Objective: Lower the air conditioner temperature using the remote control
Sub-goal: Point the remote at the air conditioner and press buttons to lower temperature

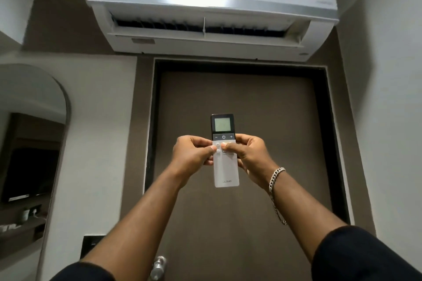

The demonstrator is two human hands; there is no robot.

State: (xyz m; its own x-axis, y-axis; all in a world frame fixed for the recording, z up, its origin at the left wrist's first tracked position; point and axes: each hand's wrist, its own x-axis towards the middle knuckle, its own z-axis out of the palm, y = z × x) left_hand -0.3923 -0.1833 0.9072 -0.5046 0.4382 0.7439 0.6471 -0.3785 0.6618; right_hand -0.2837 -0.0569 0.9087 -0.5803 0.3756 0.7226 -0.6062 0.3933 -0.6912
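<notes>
Below the white wall-mounted air conditioner [212,4], left hand [194,155] and right hand [249,155] fingers clasp the slim white-and-black remote control [225,166] upright, presumably aiming it; thumbs rest beneath its minus button [216,137].

Both hands hold remote control [224,150] upright below air conditioner [212,7].
Left hand [194,155] and right hand [250,155] grip its sides; thumbs on white buttons.

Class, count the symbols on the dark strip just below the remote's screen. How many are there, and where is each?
3: minus at left, power in the middle, plus at right, all on the remote. Thumbs hide some pale buttons below.
</notes>
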